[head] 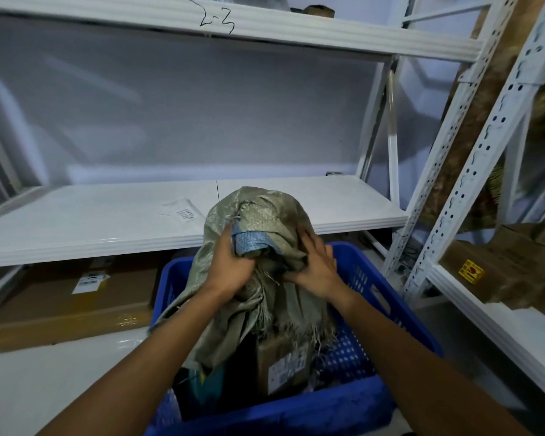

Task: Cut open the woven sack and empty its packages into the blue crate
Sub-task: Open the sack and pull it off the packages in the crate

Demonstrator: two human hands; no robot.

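L hand (230, 262): mine, fingers curled tight into bunched fabric on the near-left side of the woven sack (265, 212), right by a blue patch (249, 243) in the weave.
R hand (315, 269): fingers splayed up over the sack's right side, thumb hooked under a fold, so I'm clutching cloth here too.
Sack: grey-green, crumpled, held up between both hands above the blue crate (406, 313). Frayed open end hangs down into the crate; closed end is bunched on top.
Pkgs: brown box w/ shipping label (283, 363) stands in the crate just under the frayed threads. Dark pkg (243, 366) sits beside it on the left; can't make out details.
Crate: on the pale floor in front of me, far rim tucked under the white shelf (107, 221).
Shelf: a slip of paper (183, 212) lies on it, behind the sack.
Upper beam: "2-3" (216, 17) handwritten.
Under shelf: flat taped carton (76, 303) w/ a white label, left of crate.
R rack: brown cartons (516, 262), one w/ a yellow sticker.
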